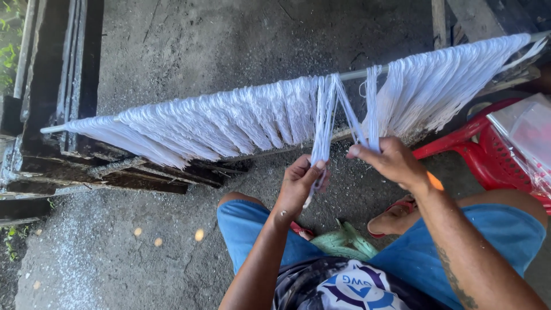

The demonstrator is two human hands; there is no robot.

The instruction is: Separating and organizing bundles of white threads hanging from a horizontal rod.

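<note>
Left hand (299, 185) pinches a hank of white strings (322, 123); right hand (390, 161) grips another hank just beside it. Light, limp, tangle-prone; likely best held low, near the fingertips.

— What sort of place is this?

— A rough outdoor work yard, likely beside a home. The floor (172, 34) is bare cracked concrete, dusted with debris.

— What else shows it?

— White strands (229, 120) hang in rows over a long rod (356, 73), as in small craft work. Weathered planks (69, 63) are stacked at the left, with green weeds (7, 34) at the edge. A red plastic chair (488, 155) stands at the right.
</note>
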